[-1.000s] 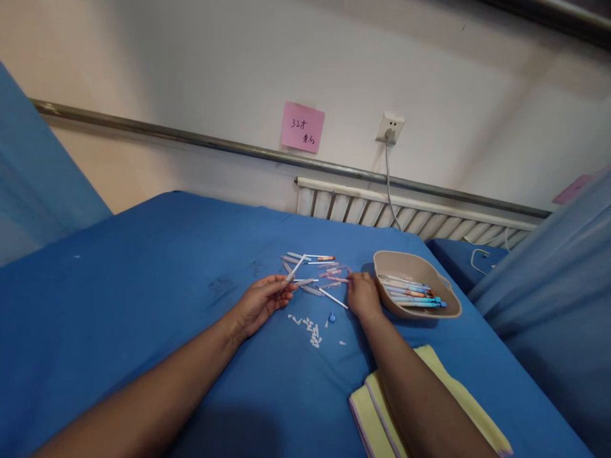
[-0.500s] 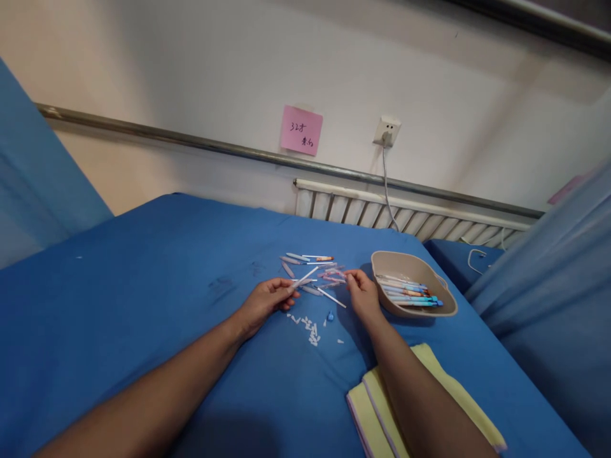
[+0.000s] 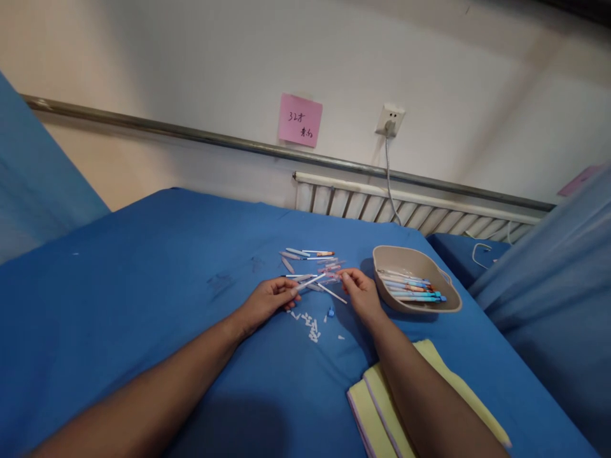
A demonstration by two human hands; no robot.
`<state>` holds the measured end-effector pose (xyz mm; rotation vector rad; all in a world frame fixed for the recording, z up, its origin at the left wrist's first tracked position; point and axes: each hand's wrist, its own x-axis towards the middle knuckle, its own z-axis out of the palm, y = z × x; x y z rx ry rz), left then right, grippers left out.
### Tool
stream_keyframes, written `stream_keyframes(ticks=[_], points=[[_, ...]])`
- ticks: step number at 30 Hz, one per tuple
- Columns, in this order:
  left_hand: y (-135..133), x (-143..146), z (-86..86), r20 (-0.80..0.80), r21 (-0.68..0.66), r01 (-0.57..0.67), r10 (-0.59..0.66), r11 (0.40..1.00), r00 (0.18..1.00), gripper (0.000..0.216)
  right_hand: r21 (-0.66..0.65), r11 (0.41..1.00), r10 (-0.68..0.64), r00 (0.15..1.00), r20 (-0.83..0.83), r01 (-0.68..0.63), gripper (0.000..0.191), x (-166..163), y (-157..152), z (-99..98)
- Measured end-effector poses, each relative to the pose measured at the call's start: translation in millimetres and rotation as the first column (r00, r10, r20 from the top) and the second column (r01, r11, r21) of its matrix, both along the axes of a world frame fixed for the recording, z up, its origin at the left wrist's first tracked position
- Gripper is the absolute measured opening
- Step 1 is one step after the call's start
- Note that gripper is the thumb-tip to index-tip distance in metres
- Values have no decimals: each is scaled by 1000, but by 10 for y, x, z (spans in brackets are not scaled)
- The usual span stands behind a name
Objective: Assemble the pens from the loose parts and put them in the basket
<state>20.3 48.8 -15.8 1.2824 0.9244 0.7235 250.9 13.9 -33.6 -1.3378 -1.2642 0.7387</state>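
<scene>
My left hand [image 3: 271,301] pinches a slim white pen refill [image 3: 312,280], its free end pointing right and slightly away from me. Across from it, my right hand [image 3: 359,294] has thumb and finger closed on a clear pinkish pen barrel [image 3: 333,276]. The refill's tip comes close to the barrel; whether they touch I cannot tell. Beneath and behind lie loose refills [image 3: 333,293], grey-pink pen grip sections [image 3: 287,264] and more pinkish barrels. Nearer me are small white cone-shaped tips [image 3: 312,327] and a small blue piece [image 3: 331,312].
A beige bin [image 3: 415,308] with several pens [image 3: 413,286] stands to the right. A folded yellow cloth [image 3: 382,407] lies under my right forearm. The blue-covered bed [image 3: 157,267] meets a wall with a radiator [image 3: 338,202], metal rail [image 3: 229,140] and socket [image 3: 390,121].
My two hands have come closer together, bringing the refill's end up to the pinkish barrel. The view has shifted slightly; the loose parts lie as before.
</scene>
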Motion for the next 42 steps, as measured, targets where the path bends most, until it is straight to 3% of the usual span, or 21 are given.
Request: stream_keyframes(ticks=[11, 21, 29, 35, 38, 42], points=[[-33, -19, 28, -66, 102, 51, -45, 993, 997, 21, 97, 985, 116, 962, 246, -144, 25, -88, -95, 47], [-80, 6, 51, -12, 5, 47, -46, 999, 999, 20, 55, 977, 188, 951, 245, -207, 20, -239, -155, 32], [-67, 1, 56, -35, 71, 30, -28, 997, 999, 22, 106, 959, 179, 851, 493, -264, 14, -193, -170, 81], [-94, 17, 82, -2, 96, 13, -13, 995, 1000, 44, 90, 973, 153, 882, 446, -214, 19, -225, -161, 44], [-109, 29, 83, -25, 43, -17, 18, 999, 1000, 39, 86, 973, 157, 884, 440, -216, 20, -240, -171, 49], [-77, 17, 71, -78, 94, -21, 28, 995, 997, 30, 79, 965, 176, 844, 506, -249, 20, -223, -189, 70]])
